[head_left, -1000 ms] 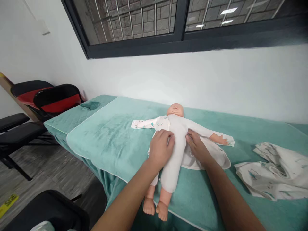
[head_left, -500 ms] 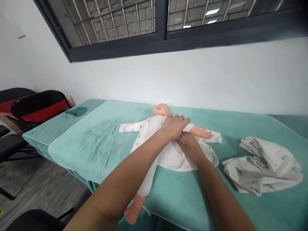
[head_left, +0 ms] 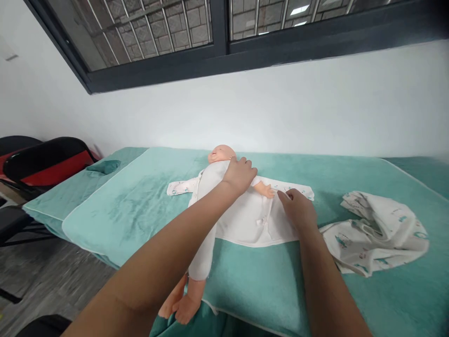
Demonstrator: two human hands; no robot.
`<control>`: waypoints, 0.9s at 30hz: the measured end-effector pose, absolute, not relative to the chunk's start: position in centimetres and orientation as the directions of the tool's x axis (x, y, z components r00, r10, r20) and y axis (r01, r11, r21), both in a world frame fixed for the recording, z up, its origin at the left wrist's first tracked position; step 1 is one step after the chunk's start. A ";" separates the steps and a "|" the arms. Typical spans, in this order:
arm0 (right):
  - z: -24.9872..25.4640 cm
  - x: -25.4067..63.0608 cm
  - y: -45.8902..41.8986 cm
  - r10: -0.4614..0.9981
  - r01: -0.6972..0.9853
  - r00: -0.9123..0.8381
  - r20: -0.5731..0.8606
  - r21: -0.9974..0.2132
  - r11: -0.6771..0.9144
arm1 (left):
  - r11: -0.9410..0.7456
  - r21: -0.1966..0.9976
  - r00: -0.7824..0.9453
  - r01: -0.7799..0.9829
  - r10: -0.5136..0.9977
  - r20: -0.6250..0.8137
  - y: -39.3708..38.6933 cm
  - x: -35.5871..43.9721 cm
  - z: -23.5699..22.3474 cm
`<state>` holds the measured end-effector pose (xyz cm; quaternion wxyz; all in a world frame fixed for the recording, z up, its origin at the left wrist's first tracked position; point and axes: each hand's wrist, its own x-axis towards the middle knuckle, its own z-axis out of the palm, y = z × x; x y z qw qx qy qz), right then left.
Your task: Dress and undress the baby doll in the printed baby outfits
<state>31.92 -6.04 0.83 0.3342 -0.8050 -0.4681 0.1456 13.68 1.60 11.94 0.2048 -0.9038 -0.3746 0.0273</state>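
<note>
A baby doll (head_left: 202, 255) in a white bodysuit lies tilted towards its side, its head near the wall. My left hand (head_left: 240, 176) wraps round the doll's upper arm and shoulder. Under the doll, a white printed baby shirt (head_left: 242, 224) is spread out to the right, inner side up. One of its sleeves (head_left: 180, 187) covers the doll's arm on the left; the other lies flat behind the doll's bare hand (head_left: 265, 189). My right hand (head_left: 298, 206) pinches the shirt's right side, just right of the doll's fingers.
A crumpled white printed garment (head_left: 379, 234) lies to the right on the green-covered bed (head_left: 259, 276). Behind the bed is a white wall (head_left: 280, 112) below a dark-framed window (head_left: 220, 28). Black and red chairs (head_left: 52, 161) stand at the left.
The doll has been rolled from its back towards its side. My left hand moved from its body to its shoulder; my right hand shifted right onto the shirt. The view turned right.
</note>
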 end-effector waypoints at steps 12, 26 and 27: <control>4.2 28.9 -8.2 0.917 -0.191 0.360 0.170 -0.949 0.251 | -0.517 -0.216 0.553 0.829 0.817 0.167 1.5 17.3 8.5; 4.7 25.7 -8.9 0.904 -0.375 -0.367 0.218 -0.924 0.071 | -0.683 0.592 0.724 0.427 0.651 0.228 4.5 12.0 11.0; 4.6 25.6 -9.0 0.877 -0.383 -0.418 0.236 -0.921 0.065 | -0.672 0.588 0.684 0.450 0.683 0.258 4.5 11.3 11.1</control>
